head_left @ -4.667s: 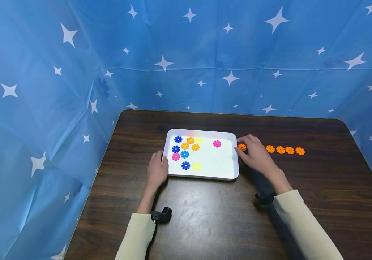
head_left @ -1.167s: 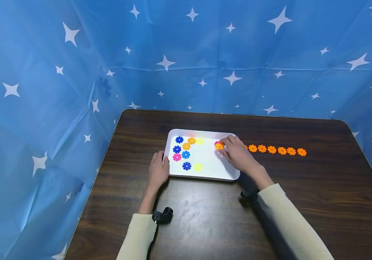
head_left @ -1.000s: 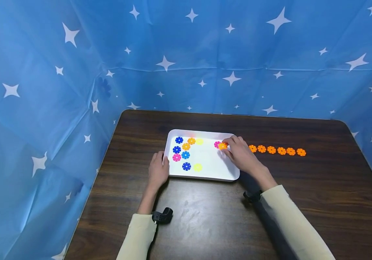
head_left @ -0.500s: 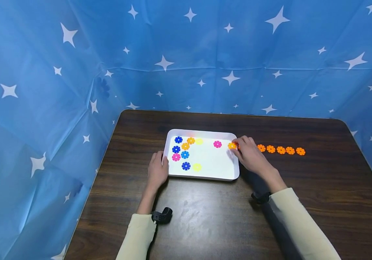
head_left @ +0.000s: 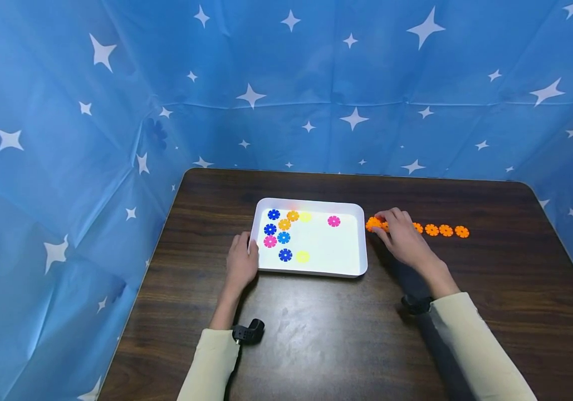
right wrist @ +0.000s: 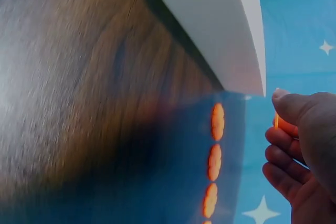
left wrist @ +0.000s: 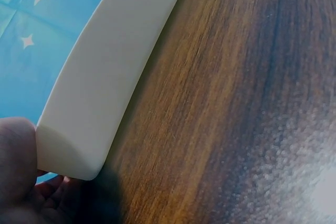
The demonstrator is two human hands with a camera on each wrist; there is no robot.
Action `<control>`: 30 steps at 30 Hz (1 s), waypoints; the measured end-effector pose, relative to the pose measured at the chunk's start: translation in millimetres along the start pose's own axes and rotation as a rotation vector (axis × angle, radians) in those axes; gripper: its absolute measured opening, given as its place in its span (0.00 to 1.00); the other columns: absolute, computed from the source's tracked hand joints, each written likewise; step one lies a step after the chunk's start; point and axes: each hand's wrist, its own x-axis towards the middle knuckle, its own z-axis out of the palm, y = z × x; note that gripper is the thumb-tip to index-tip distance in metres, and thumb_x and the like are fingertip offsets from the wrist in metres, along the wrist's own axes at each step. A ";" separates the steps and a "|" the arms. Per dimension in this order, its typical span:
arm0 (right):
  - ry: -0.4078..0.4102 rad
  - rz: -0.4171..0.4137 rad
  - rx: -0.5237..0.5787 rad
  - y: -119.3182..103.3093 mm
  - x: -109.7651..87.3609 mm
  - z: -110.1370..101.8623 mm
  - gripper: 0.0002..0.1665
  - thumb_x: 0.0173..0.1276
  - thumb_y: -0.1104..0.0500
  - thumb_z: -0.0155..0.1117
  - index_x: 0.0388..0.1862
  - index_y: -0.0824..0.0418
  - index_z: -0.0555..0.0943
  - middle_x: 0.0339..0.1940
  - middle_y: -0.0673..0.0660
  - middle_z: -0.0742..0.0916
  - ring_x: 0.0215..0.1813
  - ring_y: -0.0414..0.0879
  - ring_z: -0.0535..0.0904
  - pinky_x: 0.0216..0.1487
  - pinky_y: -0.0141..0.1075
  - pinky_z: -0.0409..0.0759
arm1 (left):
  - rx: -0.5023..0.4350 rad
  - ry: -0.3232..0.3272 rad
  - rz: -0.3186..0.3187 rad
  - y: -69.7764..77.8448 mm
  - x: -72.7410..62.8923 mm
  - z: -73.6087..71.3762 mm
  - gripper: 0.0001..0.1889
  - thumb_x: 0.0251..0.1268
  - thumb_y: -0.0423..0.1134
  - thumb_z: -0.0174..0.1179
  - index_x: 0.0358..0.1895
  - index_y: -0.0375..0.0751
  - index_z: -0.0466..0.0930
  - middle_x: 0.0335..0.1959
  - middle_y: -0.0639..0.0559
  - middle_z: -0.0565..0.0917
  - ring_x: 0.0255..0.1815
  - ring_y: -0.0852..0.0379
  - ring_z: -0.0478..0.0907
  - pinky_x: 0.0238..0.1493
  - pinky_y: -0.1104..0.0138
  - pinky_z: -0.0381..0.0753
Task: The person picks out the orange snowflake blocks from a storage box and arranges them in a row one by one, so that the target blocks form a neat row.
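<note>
In the head view, we see the right hand (head_left: 403, 239) right of centre, thumb and fingertips closed on an orange snowflake disc (head_left: 372, 224). That disc sits at the hand's left end, just beside the right rim of the white tray (head_left: 338, 253). Four orange discs (head_left: 431, 229) of a row show right of the hand on the dark wood table (head_left: 326, 334); the hand hides part of the row. We find the left hand (head_left: 241, 262) at the tray's left rim. Inside the tray lie three dark blue discs (head_left: 285, 255), a light blue one, two pink, two orange and two yellow, mostly toward its left side.

In the left wrist view, we see the left hand at lower left, its thumb against the tray's corner and its fingers curled beneath, holding the tray.

In the right wrist view, the right hand enters at right, pinching the disc edge-on between thumb and forefinger. We see the row at lower centre, left of the hand, and the tray's wall above.
</note>
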 end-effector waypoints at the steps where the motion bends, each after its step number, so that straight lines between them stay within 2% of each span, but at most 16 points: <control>1: 0.000 0.007 -0.001 2.0 -0.7 -0.6 0.25 0.79 0.52 0.57 0.66 0.68 0.73 0.59 0.67 0.78 0.57 0.61 0.70 0.59 0.56 0.76 | 0.000 -0.001 -0.002 -0.3 0.3 0.1 0.21 0.80 0.42 0.45 0.65 0.32 0.73 0.55 0.35 0.79 0.54 0.37 0.79 0.58 0.46 0.77; 6: 0.008 0.030 -0.020 11.2 -4.9 -4.7 0.26 0.80 0.52 0.57 0.65 0.69 0.74 0.60 0.68 0.78 0.58 0.62 0.70 0.61 0.57 0.76 | 0.002 -0.015 -0.012 -0.9 0.7 0.1 0.22 0.81 0.43 0.44 0.66 0.33 0.72 0.56 0.35 0.79 0.55 0.38 0.79 0.58 0.47 0.77; 12: 0.013 0.042 -0.034 21.9 -10.3 -10.2 0.26 0.79 0.53 0.57 0.65 0.71 0.74 0.60 0.69 0.78 0.58 0.62 0.70 0.61 0.57 0.76 | 0.006 -0.002 0.009 -0.1 0.7 -0.8 0.21 0.80 0.42 0.45 0.65 0.31 0.73 0.56 0.34 0.79 0.55 0.36 0.79 0.59 0.46 0.76; 20: 0.053 0.025 -0.042 40.1 -16.9 -16.6 0.25 0.78 0.55 0.58 0.64 0.72 0.74 0.57 0.70 0.78 0.55 0.63 0.69 0.59 0.58 0.75 | 0.004 -0.015 -0.008 -0.1 0.2 -0.6 0.21 0.81 0.42 0.44 0.66 0.32 0.73 0.57 0.34 0.78 0.56 0.36 0.79 0.60 0.46 0.76; 30: 0.076 0.065 -0.050 60.6 -29.0 -24.0 0.25 0.78 0.55 0.59 0.62 0.73 0.75 0.55 0.72 0.77 0.53 0.65 0.69 0.55 0.60 0.75 | -0.008 0.011 0.025 -0.1 -0.8 -1.2 0.20 0.80 0.41 0.46 0.63 0.30 0.74 0.55 0.32 0.79 0.56 0.34 0.79 0.60 0.45 0.76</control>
